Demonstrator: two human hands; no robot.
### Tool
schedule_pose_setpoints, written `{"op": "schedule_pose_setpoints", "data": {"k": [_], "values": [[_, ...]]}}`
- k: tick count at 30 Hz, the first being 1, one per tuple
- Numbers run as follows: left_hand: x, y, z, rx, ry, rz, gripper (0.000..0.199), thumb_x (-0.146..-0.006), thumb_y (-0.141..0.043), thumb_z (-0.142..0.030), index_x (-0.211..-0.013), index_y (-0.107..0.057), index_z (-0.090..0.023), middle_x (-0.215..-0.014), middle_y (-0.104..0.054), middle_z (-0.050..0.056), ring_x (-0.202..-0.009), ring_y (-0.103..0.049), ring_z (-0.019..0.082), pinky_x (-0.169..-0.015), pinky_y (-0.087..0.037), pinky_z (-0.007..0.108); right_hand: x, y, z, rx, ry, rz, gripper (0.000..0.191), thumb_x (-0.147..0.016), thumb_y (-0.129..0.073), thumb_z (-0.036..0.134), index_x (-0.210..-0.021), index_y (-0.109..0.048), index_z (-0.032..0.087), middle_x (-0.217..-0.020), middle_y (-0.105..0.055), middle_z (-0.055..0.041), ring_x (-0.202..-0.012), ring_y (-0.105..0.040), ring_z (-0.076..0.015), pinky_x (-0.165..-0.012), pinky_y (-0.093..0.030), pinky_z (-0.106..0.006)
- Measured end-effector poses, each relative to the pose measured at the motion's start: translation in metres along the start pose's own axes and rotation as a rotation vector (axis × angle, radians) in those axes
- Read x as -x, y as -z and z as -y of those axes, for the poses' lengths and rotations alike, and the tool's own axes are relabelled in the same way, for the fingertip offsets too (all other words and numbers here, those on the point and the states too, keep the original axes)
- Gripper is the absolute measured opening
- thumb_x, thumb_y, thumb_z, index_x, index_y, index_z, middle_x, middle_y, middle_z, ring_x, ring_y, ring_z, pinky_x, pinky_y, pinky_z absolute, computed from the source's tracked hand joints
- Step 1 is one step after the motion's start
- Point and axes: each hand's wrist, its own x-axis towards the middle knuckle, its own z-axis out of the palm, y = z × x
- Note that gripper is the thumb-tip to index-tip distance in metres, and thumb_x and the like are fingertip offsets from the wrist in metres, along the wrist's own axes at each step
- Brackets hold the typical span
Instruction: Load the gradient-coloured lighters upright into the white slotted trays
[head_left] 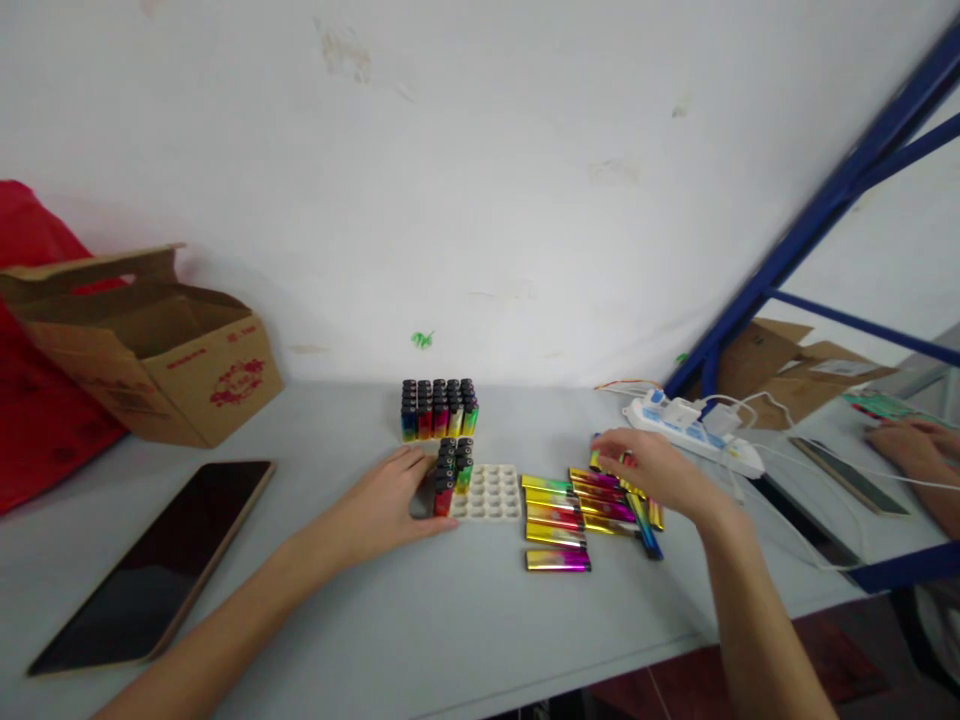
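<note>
A white tray (495, 495) with rows of round holes lies mid-table, lighters (454, 470) upright in its left columns. My left hand (394, 505) grips the tray's left side, thumb at the front corner and fingers behind. Loose shiny lighters (555, 515) in yellow, red, purple and green lie flat to the right of the tray. Over the far side of this pile, my right hand (649, 465) has its fingertips closed on a lighter (595, 460), partly hidden by the fingers. Behind the tray stands a block of upright black-topped lighters (439, 410).
On the left are an open cardboard box (202, 375), a red bag (45, 400) and a dark tablet (154, 565). A power strip (697, 435) with cables lies at the right, beside a blue metal frame (795, 240). Another person's hands (915, 445) show at the far right.
</note>
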Motion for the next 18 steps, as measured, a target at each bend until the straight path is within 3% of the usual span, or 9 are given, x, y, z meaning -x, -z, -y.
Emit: {"op": "schedule_pose_setpoints", "data": {"k": [5, 10, 14, 18], "values": [[-0.001, 0.001, -0.002, 0.019, 0.000, 0.000, 0.057, -0.082, -0.083, -0.058, -0.122, -0.072, -0.020, -0.133, -0.075, 0.015, -0.132, -0.067, 0.039, -0.117, -0.054, 0.052, 0.025, 0.005, -0.013, 0.157, -0.052, 0.080, 0.023, -0.095, -0.069, 0.023, -0.113, -0.084, 0.021, -0.115, -0.082, -0.0105, -0.108, -0.075, -0.0279, -0.101, -0.054, -0.037], [0.000, -0.001, 0.000, 0.051, -0.025, -0.035, 0.060, -0.080, -0.085, -0.056, -0.126, -0.071, -0.019, -0.135, -0.075, 0.015, -0.133, -0.067, 0.038, -0.121, -0.050, 0.053, 0.029, -0.014, -0.024, 0.218, -0.052, 0.089, 0.027, -0.099, -0.063, 0.023, -0.116, -0.083, 0.019, -0.118, -0.076, -0.0166, -0.113, -0.070, -0.0309, -0.107, -0.052, -0.043], [0.001, -0.002, 0.000, 0.057, -0.021, -0.028, 0.062, -0.078, -0.087, -0.056, -0.125, -0.071, -0.019, -0.137, -0.074, 0.016, -0.135, -0.065, 0.039, -0.122, -0.050, 0.052, 0.024, -0.031, -0.035, 0.168, 0.029, 0.038, 0.024, -0.098, -0.063, 0.022, -0.111, -0.084, 0.021, -0.118, -0.073, -0.0165, -0.112, -0.069, -0.0308, -0.107, -0.053, -0.046], [0.001, -0.001, -0.002, 0.051, -0.005, -0.002, 0.060, -0.080, -0.086, -0.056, -0.125, -0.070, -0.020, -0.137, -0.074, 0.014, -0.133, -0.066, 0.037, -0.120, -0.051, 0.051, 0.016, -0.030, -0.042, 0.006, 0.111, -0.034, 0.019, -0.095, -0.069, 0.035, -0.102, -0.080, 0.022, -0.115, -0.073, -0.0148, -0.107, -0.070, -0.0315, -0.101, -0.056, -0.048]]}}
